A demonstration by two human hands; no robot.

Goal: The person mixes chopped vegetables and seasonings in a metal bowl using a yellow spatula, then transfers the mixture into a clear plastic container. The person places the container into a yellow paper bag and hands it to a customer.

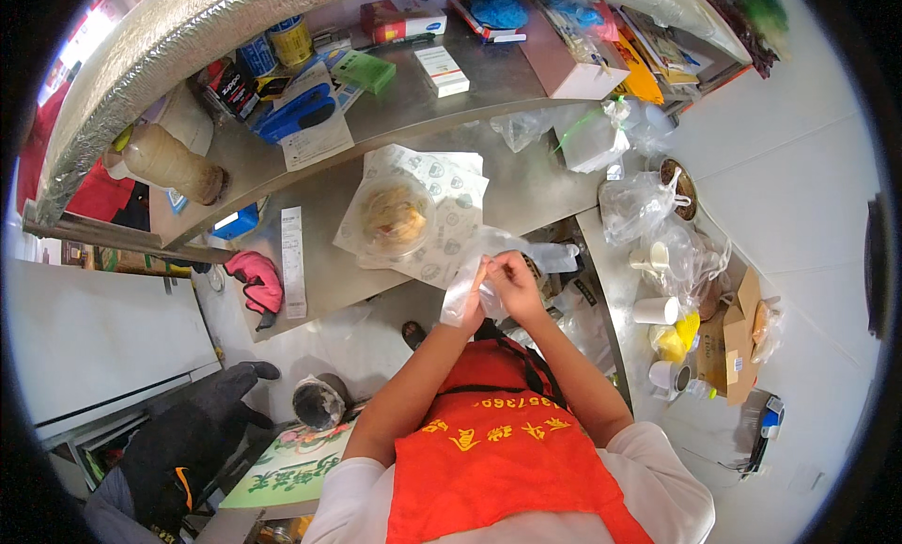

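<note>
A thin translucent plastic bag is pinched between my two hands in front of my apron. My left hand is partly covered by its film, fingers pointing up. My right hand is bent inward, its fingertips meeting the left ones at the bag's edge. Just beyond, on the steel counter, a round clear plastic bowl with a lid holds food that I cannot name exactly. It rests on a stack of printed wrapping paper sheets. Left of it lies a long printed paper receipt.
A steel shelf above the counter carries a blue stapler, cans and small boxes. A pink cloth hangs at the counter's left edge. On the right counter stand plastic bags, a paper cup and a cardboard box.
</note>
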